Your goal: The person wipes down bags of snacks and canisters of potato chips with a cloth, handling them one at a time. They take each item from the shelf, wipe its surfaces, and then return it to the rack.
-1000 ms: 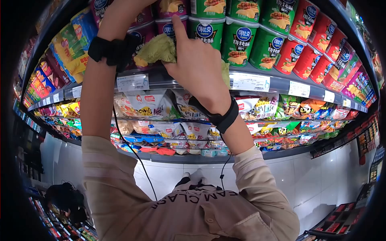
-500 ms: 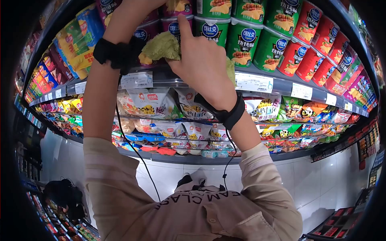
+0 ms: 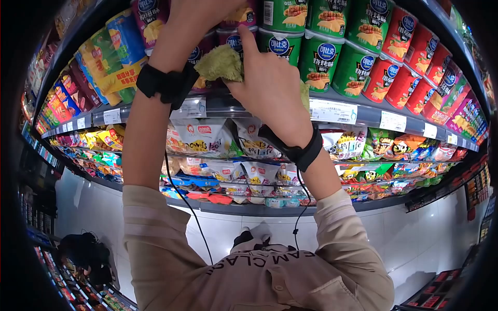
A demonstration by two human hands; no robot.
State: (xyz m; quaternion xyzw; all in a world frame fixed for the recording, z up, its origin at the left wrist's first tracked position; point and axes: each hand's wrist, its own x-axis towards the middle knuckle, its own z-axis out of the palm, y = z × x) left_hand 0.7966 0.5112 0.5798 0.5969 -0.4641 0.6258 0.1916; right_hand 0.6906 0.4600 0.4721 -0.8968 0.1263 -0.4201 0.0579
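Note:
My right hand [image 3: 275, 90] is closed round a fuzzy green cloth [image 3: 220, 63], which sticks out past the thumb and on the far side of the hand. Its index finger points up against a purple chip canister [image 3: 232, 39]. Higher up, my left hand [image 3: 205, 13] reaches to the purple canisters at the top edge; its fingers are cut off or hidden, so their grip does not show. Beside my right hand stand stacked green chip canisters [image 3: 321, 59]. Black straps with cables sit on both wrists.
Red canisters [image 3: 383, 80] stand to the right, and yellow and blue packs [image 3: 111, 57] to the left. Price tags line the shelf edge [image 3: 371, 115]. Bagged snacks [image 3: 199, 136] fill the lower shelves. A dark-clothed person [image 3: 85, 254] is low at the left.
The shelf and both arms sit slightly farther right and lower in the picture. My right hand keeps the green cloth at about the same canisters.

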